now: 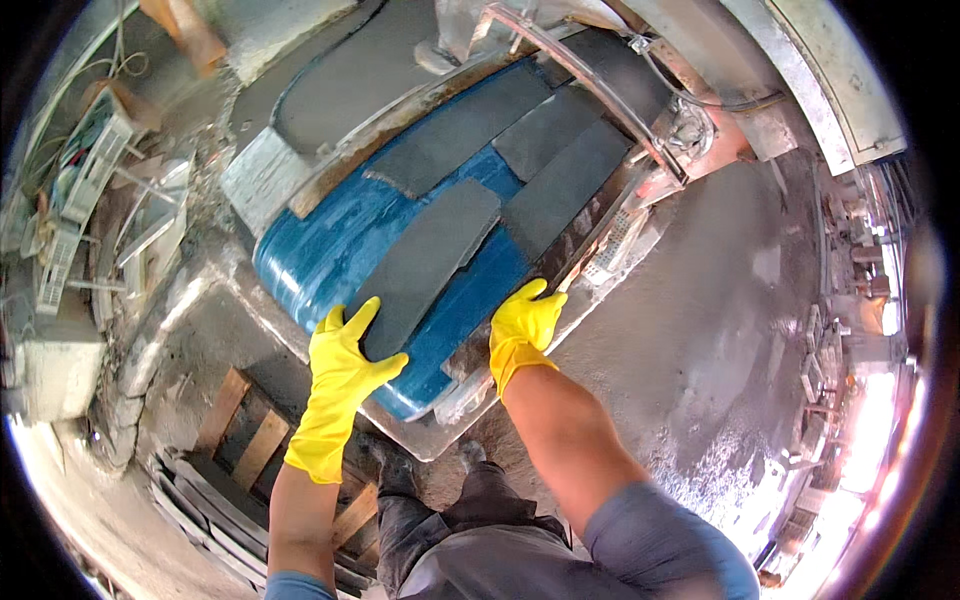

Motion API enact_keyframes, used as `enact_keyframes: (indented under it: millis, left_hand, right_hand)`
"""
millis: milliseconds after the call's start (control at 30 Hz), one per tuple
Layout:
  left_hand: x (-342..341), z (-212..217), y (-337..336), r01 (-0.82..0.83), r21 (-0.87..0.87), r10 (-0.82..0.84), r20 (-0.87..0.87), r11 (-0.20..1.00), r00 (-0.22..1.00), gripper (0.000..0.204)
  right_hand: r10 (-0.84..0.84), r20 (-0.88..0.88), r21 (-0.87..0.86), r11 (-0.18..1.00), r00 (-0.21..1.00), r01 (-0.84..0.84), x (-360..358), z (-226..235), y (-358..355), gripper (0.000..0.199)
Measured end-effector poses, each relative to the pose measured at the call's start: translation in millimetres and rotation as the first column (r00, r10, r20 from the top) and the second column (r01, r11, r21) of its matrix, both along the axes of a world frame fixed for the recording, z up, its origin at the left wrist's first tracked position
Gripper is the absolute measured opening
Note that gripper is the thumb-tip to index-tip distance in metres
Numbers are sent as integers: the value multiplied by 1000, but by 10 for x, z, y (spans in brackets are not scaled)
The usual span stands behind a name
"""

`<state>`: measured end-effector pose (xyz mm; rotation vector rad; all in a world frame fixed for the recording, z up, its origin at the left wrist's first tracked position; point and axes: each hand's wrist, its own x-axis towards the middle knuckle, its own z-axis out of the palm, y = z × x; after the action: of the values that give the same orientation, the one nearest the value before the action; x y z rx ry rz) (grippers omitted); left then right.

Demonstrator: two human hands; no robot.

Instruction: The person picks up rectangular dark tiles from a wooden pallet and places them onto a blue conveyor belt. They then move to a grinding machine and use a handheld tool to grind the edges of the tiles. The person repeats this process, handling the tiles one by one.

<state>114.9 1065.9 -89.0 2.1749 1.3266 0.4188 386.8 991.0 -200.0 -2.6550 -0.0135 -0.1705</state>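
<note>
Both my hands wear yellow rubber gloves. My left hand (345,365) is at the near end of a long dark grey stone slab (430,260), its thumb and fingers spread around that end. This slab lies flat on a blue conveyor belt (310,265). My right hand (523,325) is at the belt's right edge, fingers apart, with no object visible in it. Farther up the belt lie more flat grey slabs, among them a wide left slab (460,130) and a right slab (570,185).
A reddish curved pipe (590,75) arches over the belt's far part. Wooden pallet boards (260,450) and stacked dark slabs (215,515) are at the lower left. White plastic crates (95,175) stand at the far left. Wet concrete floor (690,300) stretches along the right.
</note>
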Motion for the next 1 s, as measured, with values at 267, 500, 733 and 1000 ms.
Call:
enact_keyframes:
  millis: [267, 500, 733, 1000]
  left_hand:
    - [527, -241, 499, 56, 63, -45, -163, 996, 986, 91]
    - [578, -349, 685, 164, 143, -133, -207, 976, 969, 93]
    - [624, -330, 704, 177, 100, -149, -240, 979, 959, 92]
    - [532, -480, 599, 156, 156, -127, -181, 975, 975, 88]
  right_hand:
    - [-48, -137, 25, 998, 989, 52, -56, 293, 54, 65]
    - [-40, -129, 0, 999, 991, 41, -70, 274, 80, 65]
    - [-32, -61, -32, 999, 998, 30, -53, 174, 66, 64]
    - [-44, -122, -42, 998, 992, 39, -65, 222, 49, 66]
